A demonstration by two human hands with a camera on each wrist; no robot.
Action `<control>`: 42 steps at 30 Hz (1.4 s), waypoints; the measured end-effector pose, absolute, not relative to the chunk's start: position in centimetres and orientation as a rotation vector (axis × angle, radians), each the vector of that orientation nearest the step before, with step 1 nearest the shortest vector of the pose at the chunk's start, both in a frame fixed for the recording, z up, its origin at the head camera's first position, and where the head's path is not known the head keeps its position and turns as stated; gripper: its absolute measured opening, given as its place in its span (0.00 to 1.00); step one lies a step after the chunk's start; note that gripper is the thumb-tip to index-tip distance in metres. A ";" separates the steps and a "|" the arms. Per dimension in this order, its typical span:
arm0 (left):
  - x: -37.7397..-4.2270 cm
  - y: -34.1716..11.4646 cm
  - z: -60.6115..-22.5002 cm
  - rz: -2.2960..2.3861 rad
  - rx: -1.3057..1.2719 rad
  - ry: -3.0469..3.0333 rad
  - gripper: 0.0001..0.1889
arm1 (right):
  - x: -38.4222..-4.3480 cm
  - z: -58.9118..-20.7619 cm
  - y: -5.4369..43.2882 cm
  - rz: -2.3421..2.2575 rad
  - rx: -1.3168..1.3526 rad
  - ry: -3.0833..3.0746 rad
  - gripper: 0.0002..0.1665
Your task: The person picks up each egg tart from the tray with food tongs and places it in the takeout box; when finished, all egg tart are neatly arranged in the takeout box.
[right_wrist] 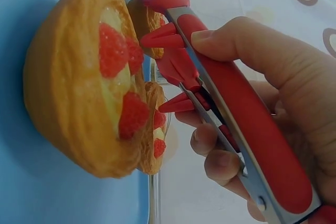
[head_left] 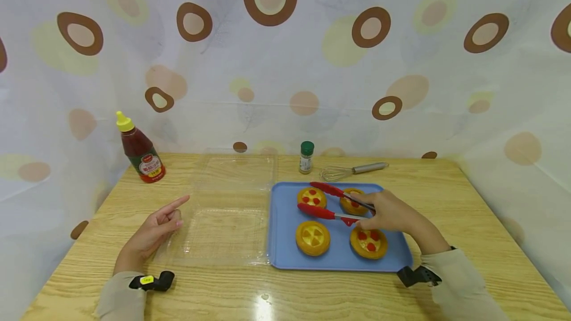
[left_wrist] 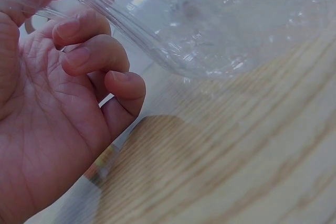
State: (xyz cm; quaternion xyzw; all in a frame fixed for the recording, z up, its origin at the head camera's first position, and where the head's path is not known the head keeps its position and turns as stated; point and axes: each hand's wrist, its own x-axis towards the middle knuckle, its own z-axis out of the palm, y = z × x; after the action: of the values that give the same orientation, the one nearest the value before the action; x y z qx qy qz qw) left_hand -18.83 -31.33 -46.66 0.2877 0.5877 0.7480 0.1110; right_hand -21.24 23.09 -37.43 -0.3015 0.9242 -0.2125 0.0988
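My right hand (head_left: 390, 212) grips red-and-silver tongs (right_wrist: 247, 124), thumb on one arm and fingers curled round the other. The tongs' red tips stand apart over the blue tray (head_left: 285, 260), among several egg tarts. One tart with red topping (right_wrist: 79, 87) looms close in the right wrist view; a plain yellow tart (head_left: 313, 238) sits at the tray's front left. My left hand (head_left: 153, 232) is at the left side of a clear plastic clamshell box (head_left: 227, 232), index finger extended along its edge. The other left fingers (left_wrist: 100, 53) bend loosely; whether the index presses the plastic I cannot tell.
The box's raised lid (head_left: 238, 170) lies back behind its base. A ketchup bottle (head_left: 143, 155) with a yellow cap stands at the back left. Behind the tray are a green-capped spice jar (head_left: 306, 158) and a whisk (head_left: 352, 171). A patterned curtain (head_left: 285, 73) closes off the wooden table's back.
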 end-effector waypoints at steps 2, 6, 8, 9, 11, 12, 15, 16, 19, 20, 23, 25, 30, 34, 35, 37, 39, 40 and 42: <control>-18.9 -31.3 -46.7 2.198 0.848 1.724 0.30 | -21.2 -37.5 23.1 -0.632 -0.899 2.735 0.38; -18.9 -31.3 -46.7 2.189 0.857 1.727 0.30 | -21.0 -37.5 23.1 -0.636 -0.919 2.741 0.37; -18.9 -31.3 -46.7 2.184 0.855 1.736 0.30 | -20.9 -37.4 23.1 -0.634 -0.929 2.747 0.37; -18.9 -31.3 -46.7 2.182 0.853 1.741 0.30 | -20.9 -37.5 23.1 -0.632 -0.929 2.751 0.37; -18.9 -31.4 -46.7 2.179 0.850 1.749 0.30 | -20.8 -37.5 23.2 -0.629 -0.922 2.760 0.37; -18.9 -31.4 -46.7 2.178 0.852 1.749 0.30 | -20.8 -37.5 23.2 -0.630 -0.914 2.762 0.37; -18.9 -31.4 -46.7 2.178 0.858 1.738 0.30 | -20.8 -37.7 23.4 -0.647 -0.879 2.773 0.38; -18.9 -31.4 -46.8 2.180 0.860 1.732 0.30 | -20.8 -37.7 23.5 -0.655 -0.873 2.774 0.38; -18.9 -31.4 -46.8 2.187 0.871 1.712 0.31 | -20.8 -37.8 23.6 -0.696 -0.869 2.773 0.40; -18.9 -31.4 -46.8 2.191 0.876 1.706 0.31 | -20.8 -37.8 23.7 -0.718 -0.875 2.771 0.40; -18.9 -31.4 -46.8 2.199 0.881 1.702 0.31 | -20.8 -37.6 23.7 -0.772 -0.908 2.778 0.39; -18.9 -31.4 -46.8 2.198 0.881 1.707 0.30 | -20.8 -37.5 23.7 -0.792 -0.939 2.790 0.38; -19.0 -31.3 -46.7 2.191 0.880 1.718 0.30 | -20.9 -37.0 23.2 -0.789 -0.997 2.793 0.38; -18.9 -31.3 -46.7 2.190 0.874 1.723 0.31 | -20.9 -36.4 22.5 -0.796 -1.014 2.765 0.38; -18.9 -31.4 -46.6 2.190 0.873 1.727 0.30 | -20.9 -36.2 22.3 -0.795 -1.016 2.758 0.38; -18.9 -31.4 -46.7 2.189 0.874 1.729 0.31 | -20.9 -36.0 21.8 -0.800 -1.022 2.741 0.38; -19.0 -31.4 -46.7 2.186 0.878 1.740 0.31 | -20.8 -35.7 21.3 -0.798 -1.033 2.734 0.38; -19.0 -31.4 -46.7 2.184 0.885 1.742 0.31 | -20.8 -35.6 21.0 -0.794 -1.036 2.733 0.38; -19.0 -31.4 -46.7 2.178 0.886 1.746 0.31 | -20.7 -35.2 20.3 -0.790 -1.039 2.730 0.38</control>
State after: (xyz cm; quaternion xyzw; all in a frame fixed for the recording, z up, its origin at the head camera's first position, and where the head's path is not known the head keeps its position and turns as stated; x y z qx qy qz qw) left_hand -18.99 -31.44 -46.66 0.3009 0.5927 0.7395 0.1065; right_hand -20.71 20.32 -35.25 -0.3427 0.9007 -0.2605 0.0578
